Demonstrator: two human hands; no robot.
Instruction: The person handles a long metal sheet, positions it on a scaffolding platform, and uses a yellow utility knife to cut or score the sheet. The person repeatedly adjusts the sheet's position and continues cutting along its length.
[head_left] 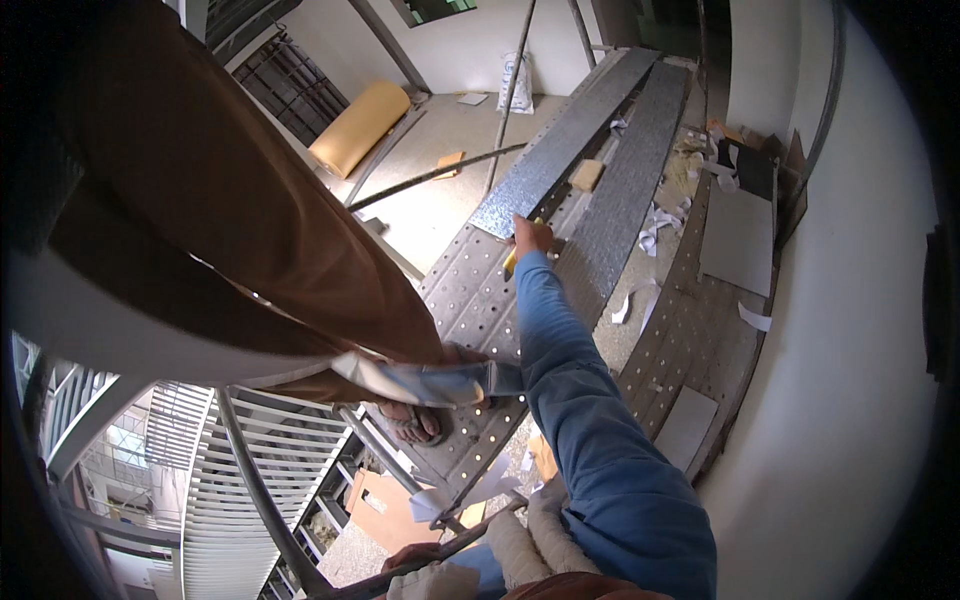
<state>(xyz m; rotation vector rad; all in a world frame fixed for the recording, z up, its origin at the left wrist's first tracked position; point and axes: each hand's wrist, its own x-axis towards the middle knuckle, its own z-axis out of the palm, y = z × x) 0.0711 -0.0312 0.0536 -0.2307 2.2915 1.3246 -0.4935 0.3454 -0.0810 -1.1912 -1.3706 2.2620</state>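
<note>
My right arm, in a blue sleeve, reaches forward over the perforated metal platform (465, 275). My right hand (533, 237) is closed around a yellow-handled tool (511, 263), which looks like a utility knife. It is at the near end of a shiny silver foil-faced strip (560, 150). A second, greyer strip (625, 200) lies alongside, to the right. Between the two sits a small tan block (586, 175). Down at the lower edge, my left hand (410, 557) is closed on a scaffold pipe (475, 535), partly out of sight.
A person in brown clothing (240, 200) stands close on the left, a sandalled foot (412, 424) on the platform. White paper scraps (650, 238) and flat boards (738, 235) lie along the right wall. A yellow roll (362, 130) rests on the floor beyond. Scaffold poles cross the space.
</note>
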